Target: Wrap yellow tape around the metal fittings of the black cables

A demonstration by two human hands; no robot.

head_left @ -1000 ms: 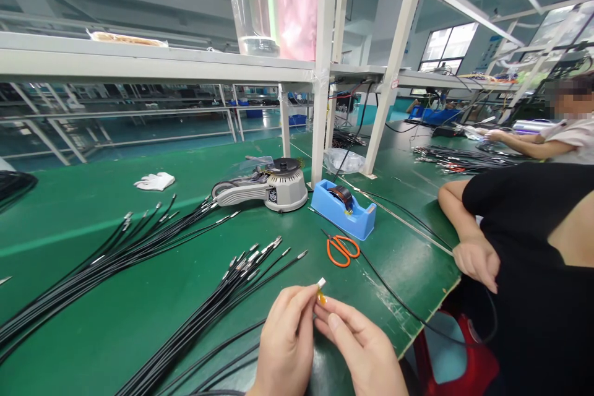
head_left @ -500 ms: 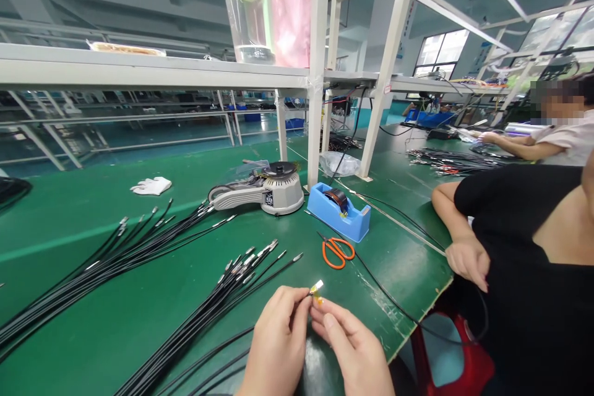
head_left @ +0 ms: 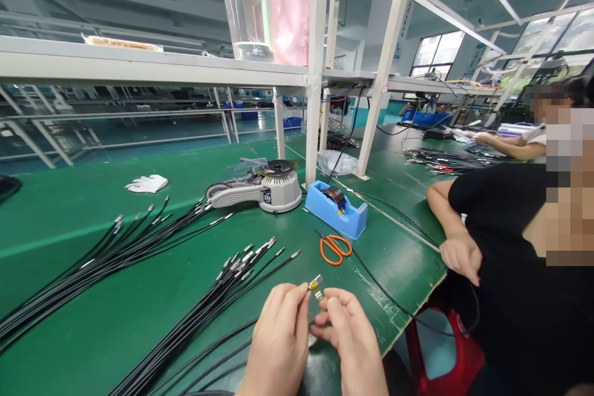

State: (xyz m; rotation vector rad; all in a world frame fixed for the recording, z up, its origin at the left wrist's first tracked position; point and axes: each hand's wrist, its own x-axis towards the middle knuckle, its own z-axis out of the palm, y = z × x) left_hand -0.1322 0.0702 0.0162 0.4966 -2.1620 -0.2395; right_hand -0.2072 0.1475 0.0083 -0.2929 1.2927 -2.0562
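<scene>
My left hand (head_left: 278,340) pinches the end of a black cable, whose metal tip (head_left: 316,283) sticks up past my fingertips. My right hand (head_left: 350,346) is closed beside it, its fingers pinching a small piece of yellow tape (head_left: 320,294) at the tip. Both hands hover over the green bench top (head_left: 116,297) near its front edge. A bundle of black cables with metal ends (head_left: 223,288) lies just left of my hands. A second, larger bundle (head_left: 116,247) fans out farther left.
Orange scissors (head_left: 335,247), a blue tape dispenser (head_left: 336,209) and a grey automatic tape dispenser (head_left: 264,189) lie beyond my hands. A white glove (head_left: 147,183) is at the back left. A person in black (head_left: 515,260) sits at the right, hand on the bench edge.
My hands have stayed together on the cable tip. The right fingers have curled in closer around the yellow tape. The view has shifted slightly.
</scene>
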